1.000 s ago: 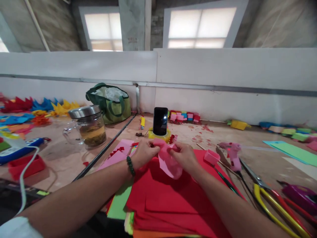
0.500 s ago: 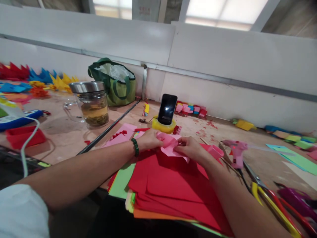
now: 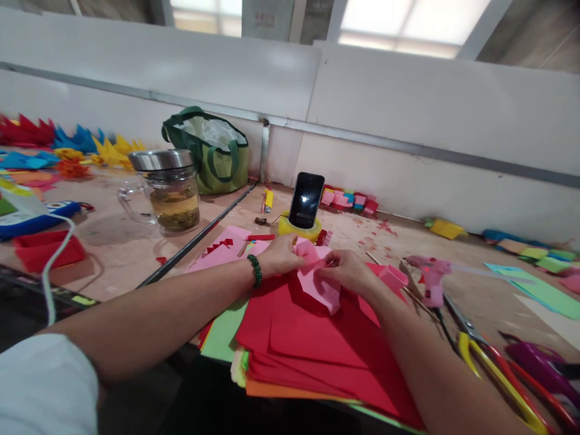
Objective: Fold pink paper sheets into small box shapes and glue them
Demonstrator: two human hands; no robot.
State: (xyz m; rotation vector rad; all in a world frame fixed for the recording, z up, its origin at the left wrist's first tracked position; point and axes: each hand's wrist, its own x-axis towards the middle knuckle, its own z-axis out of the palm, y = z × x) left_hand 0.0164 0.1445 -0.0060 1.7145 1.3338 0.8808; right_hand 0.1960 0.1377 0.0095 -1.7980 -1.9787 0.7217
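Both my hands pinch a piece of pink paper [image 3: 321, 285] over a stack of red paper sheets [image 3: 312, 338]. My left hand [image 3: 281, 257], with a green bead bracelet at the wrist, grips the paper's upper left edge with closed fingers. My right hand [image 3: 347, 270] holds the paper's right side, fingers curled on it. The pink paper hangs folded and tilted between them, just above the red stack.
A phone [image 3: 306, 200] stands in a yellow tape roll behind my hands. A glass jar [image 3: 171, 194] and a green bag [image 3: 212, 151] are at the left. A pink glue gun [image 3: 430, 278], scissors [image 3: 489, 356] and a small pink paper box [image 3: 393, 277] lie at the right.
The view dropped lower toward the table a second ago. Since then my hands have turned the pink paper, so that its lower flap now hangs down toward me.
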